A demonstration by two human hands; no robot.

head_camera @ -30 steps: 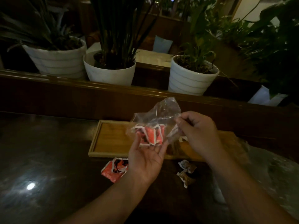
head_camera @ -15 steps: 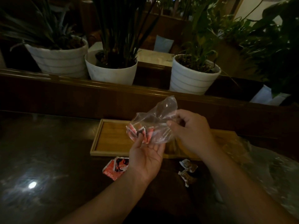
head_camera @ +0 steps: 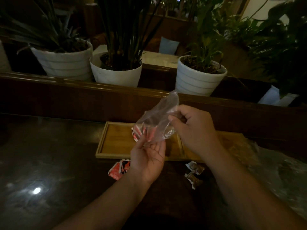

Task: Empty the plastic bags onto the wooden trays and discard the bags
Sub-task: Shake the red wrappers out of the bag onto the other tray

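Hanging btwn hands (head_camera: 147,156): plastic bag (head_camera: 159,120)

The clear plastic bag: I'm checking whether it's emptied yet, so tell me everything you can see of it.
The clear plastic bag is thin, crinkled and see-through, held above the wooden tray. The right hand pinches its upper part; the left hand, palm up, touches it from below. Red-and-white packets show through its lower end, so it is not yet empty.

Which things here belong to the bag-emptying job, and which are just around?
Job: clear plastic bag with red packets, held by right hand over left hand; wooden tray; loose red packets; brown packets.
Around: three potted plants, e.g.; dark table.
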